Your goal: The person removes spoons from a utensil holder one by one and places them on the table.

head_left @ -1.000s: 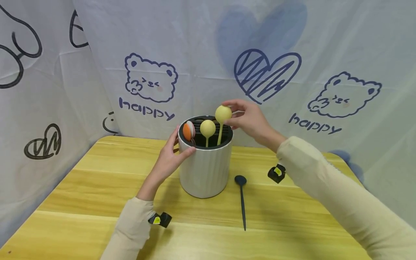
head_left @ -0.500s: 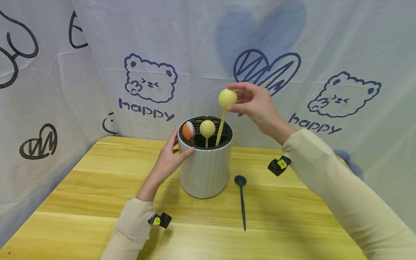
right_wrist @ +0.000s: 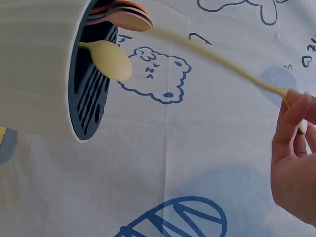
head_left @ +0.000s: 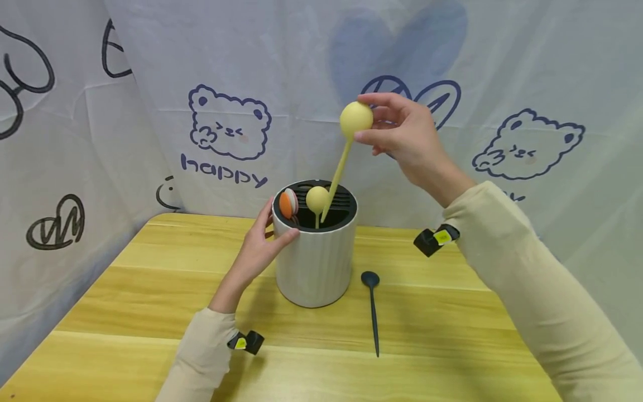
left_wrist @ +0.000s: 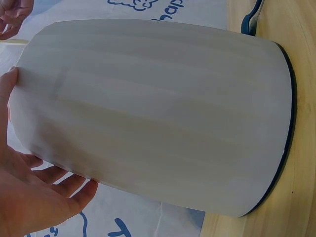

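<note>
My right hand (head_left: 409, 134) pinches a yellow spoon (head_left: 355, 119) by its bowl, thumb below and index finger above. The spoon slants, its handle tip over the mouth of a white ribbed utensil holder (head_left: 316, 268). In the right wrist view the spoon's handle (right_wrist: 217, 59) stretches toward the holder. My left hand (head_left: 253, 245) grips the holder's upper left side, thumb near the rim; the left wrist view shows its fingers (left_wrist: 69, 187) against the wall. A second yellow spoon (head_left: 317, 199) stands in the holder, beside orange and pale spoons (head_left: 288, 203).
A black spoon (head_left: 373, 307) lies on the wooden table (head_left: 150, 290) to the right of the holder. The holder's black slotted insert (right_wrist: 91, 98) shows in the right wrist view. Behind the table hangs a white printed cloth (head_left: 311, 72).
My right hand has risen and moved slightly right, drawing the yellow spoon up so that more of its handle shows. The left hand stays on the holder.
</note>
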Demonstrator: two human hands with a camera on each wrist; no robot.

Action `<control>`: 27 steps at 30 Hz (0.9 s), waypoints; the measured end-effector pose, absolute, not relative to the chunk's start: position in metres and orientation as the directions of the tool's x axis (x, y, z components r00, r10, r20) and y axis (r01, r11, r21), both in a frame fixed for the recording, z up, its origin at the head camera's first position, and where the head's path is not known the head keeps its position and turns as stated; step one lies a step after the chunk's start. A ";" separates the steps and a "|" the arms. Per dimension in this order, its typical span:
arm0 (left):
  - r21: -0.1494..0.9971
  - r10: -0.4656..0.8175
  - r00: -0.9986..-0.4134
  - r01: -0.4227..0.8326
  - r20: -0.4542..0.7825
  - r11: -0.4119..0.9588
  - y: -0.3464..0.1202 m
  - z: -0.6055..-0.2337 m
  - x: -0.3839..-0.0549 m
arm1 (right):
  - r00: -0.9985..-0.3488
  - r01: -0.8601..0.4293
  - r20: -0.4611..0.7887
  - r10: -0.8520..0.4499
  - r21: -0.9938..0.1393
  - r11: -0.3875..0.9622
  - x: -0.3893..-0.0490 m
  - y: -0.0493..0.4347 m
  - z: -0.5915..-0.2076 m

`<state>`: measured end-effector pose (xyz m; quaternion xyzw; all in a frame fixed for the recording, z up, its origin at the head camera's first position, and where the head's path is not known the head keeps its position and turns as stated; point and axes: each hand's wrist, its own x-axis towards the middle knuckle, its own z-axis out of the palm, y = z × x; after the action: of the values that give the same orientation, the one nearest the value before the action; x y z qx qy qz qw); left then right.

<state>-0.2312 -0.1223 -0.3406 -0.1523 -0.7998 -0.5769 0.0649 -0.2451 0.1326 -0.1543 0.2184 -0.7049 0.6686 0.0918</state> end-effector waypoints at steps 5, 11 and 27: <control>0.902 0.167 -0.945 0.320 0.281 0.290 -0.123 -0.341 -0.231 | -0.888 -0.432 0.423 -0.183 -0.902 0.011 -0.243 0.136 -0.152; 0.900 0.170 -0.941 0.331 0.292 0.283 -0.123 -0.341 -0.231 | -0.895 -0.400 0.399 -0.198 -0.916 -0.041 -0.241 0.140 -0.151; 0.901 0.168 -0.943 0.325 0.286 0.288 -0.123 -0.341 -0.233 | -0.910 -0.314 0.294 -0.292 -0.949 0.023 -0.229 0.142 -0.184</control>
<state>-0.2333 -0.1233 -0.3415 -0.1539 -0.7995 -0.5766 0.0680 -0.2293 0.1416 -0.1844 0.2120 -0.7152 0.6659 0.0082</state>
